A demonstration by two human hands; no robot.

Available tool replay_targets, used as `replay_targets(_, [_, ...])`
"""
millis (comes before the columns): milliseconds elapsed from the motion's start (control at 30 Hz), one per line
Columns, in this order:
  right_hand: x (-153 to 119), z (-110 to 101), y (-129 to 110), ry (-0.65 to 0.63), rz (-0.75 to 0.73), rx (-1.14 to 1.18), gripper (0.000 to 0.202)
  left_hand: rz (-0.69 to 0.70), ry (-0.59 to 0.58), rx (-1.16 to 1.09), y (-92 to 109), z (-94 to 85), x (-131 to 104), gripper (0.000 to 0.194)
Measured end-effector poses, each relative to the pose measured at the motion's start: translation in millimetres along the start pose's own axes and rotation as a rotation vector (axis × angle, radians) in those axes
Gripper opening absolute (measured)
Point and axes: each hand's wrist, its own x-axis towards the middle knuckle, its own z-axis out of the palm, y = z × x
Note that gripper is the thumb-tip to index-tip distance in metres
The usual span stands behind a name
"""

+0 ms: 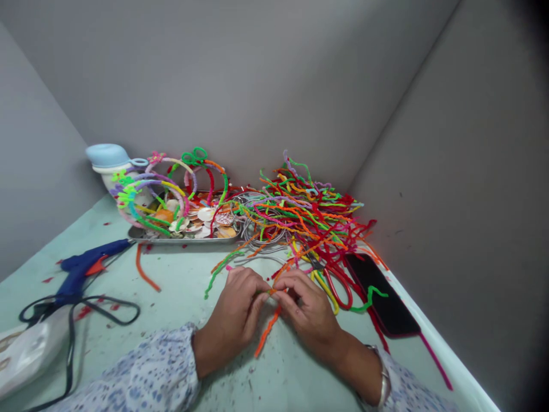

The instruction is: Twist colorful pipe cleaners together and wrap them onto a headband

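An orange pipe cleaner (266,332) hangs down between my hands, its lower end slanting toward the table. My left hand (238,303) pinches it between thumb and fingertips. Close against those fingertips, my right hand (306,303) pinches the same orange pipe cleaner, and the two hands meet over the front middle of the table. The fingers cover the gripped part. A green pipe cleaner (221,274) lies just beyond my left hand. Red-handled scissors (341,289) rest behind my right hand, partly under loose pipe cleaners.
A tangled heap of coloured pipe cleaners (309,212) covers the back right. Fuzzy headbands (165,189) stand in a metal tray (184,240) of discs, beside a white bottle with a blue lid (109,157). A blue glue gun (86,263) lies left; a phone (384,300) lies right.
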Motion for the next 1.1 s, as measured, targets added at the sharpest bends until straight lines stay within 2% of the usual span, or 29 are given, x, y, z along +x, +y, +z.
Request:
replay_targets(300, [1.3, -5.7, -2.9, -0.132, 0.068, 0.035, 0.009, 0.035, -0.017, 0.020, -1.1, 0.1, 1.4, 0.010])
replay_targets(533, [-0.6, -3.7, 0.5, -0.126, 0.196, 0.169, 0.010, 0.037, -0.002, 0.043, -1.2, -0.2, 0.8, 0.011])
replay_targets(1100, [1.9, -5.6, 0.0, -0.147, 0.182, 0.167, 0.016, 0.030, -0.021, 0.060, -1.3, 0.5, 1.3, 0.011])
